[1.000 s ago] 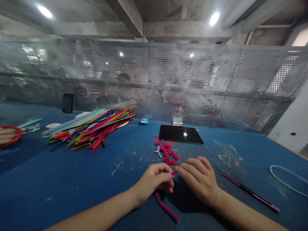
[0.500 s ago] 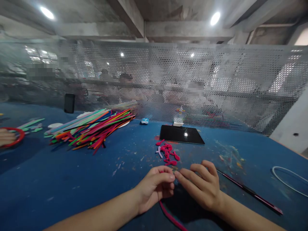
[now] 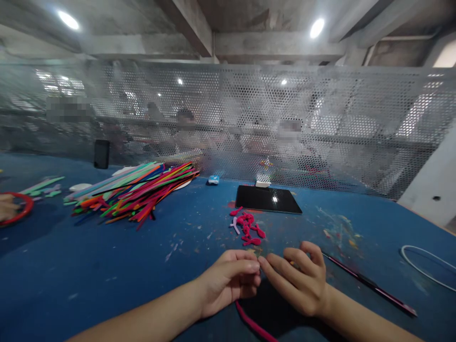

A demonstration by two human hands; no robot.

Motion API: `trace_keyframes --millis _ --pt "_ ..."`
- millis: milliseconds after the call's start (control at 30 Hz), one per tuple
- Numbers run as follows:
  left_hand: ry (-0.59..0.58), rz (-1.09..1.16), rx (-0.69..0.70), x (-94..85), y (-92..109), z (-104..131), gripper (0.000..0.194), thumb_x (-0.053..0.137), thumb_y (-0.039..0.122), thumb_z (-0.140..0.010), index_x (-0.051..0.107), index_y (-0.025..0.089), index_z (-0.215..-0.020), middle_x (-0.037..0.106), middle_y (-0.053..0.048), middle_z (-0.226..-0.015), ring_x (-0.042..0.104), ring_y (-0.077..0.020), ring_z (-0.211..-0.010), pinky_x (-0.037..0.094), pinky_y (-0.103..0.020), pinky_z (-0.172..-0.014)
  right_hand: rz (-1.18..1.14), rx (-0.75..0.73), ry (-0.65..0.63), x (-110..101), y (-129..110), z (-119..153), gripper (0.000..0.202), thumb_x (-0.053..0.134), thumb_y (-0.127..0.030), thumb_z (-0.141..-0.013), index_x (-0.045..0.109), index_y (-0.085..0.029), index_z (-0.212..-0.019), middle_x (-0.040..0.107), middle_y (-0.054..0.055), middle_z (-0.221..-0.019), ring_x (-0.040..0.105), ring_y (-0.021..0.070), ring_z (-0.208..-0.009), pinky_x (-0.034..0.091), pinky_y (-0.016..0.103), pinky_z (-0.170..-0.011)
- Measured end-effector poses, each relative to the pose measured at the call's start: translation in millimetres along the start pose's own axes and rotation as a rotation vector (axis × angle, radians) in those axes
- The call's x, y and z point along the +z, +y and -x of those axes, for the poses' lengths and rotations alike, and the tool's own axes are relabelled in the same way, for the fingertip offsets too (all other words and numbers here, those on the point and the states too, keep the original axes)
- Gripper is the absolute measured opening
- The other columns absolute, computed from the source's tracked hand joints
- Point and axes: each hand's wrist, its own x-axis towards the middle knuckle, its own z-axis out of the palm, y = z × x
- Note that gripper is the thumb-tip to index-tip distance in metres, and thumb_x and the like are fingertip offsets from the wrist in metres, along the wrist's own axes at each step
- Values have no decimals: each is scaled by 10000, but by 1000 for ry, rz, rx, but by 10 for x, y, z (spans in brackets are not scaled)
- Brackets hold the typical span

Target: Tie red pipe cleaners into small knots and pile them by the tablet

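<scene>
My left hand (image 3: 233,280) is closed around a pink pipe cleaner (image 3: 252,323), whose tail hangs out below the palm and curves toward the front edge of view. My right hand (image 3: 301,280) meets it at the fingertips, index and thumb drawn together. What those right fingertips pinch is too small and covered to see. Just beyond both hands lies a cluster of twisted pink pipe cleaner pieces (image 3: 246,222), some shaped into small loops. A short lilac piece (image 3: 235,225) rests at its left side.
A big pile of coloured pipe cleaners (image 3: 138,190) lies left. Behind the pink pieces is a black tablet (image 3: 269,198). A slim dark purple stick-like tool (image 3: 370,283) and a white cable (image 3: 423,251) lie right. Another person's hand (image 3: 7,207) is by a red-rimmed container (image 3: 28,206).
Both hands have dropped very slightly, fingertips still together. The other person's hand at the far left has shifted a little.
</scene>
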Motion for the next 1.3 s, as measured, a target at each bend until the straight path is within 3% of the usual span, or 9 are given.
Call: trace_keyframes --millis 367,733,1300 --pt "22 -3 -27 8 8 0 132 684 143 -635 577 132 -713 572 20 -560 539 -65 -493 432 -184 -517 -5 -23 -10 -18 0 -8 256 424 -135 -854 676 -171 -881 705 -23 -802 492 150 -667 307 387 -681" --pt "14 15 -14 8 10 -21 136 669 178 -651 545 122 -649 539 24 -544 498 -54 -462 413 -181 -499 11 72 13 85 36 86 210 485 -158 -836 644 -226 -955 699 -44 -790 499 130 -654 287 381 -754" --pt "69 51 -14 -2 13 -28 152 670 207 -676 548 119 -652 543 18 -569 504 -55 -464 424 -182 -497 67 47 -33 94 215 123 217 528 -117 -800 644 -226 -948 701 -51 -762 490 152 -655 286 374 -704"
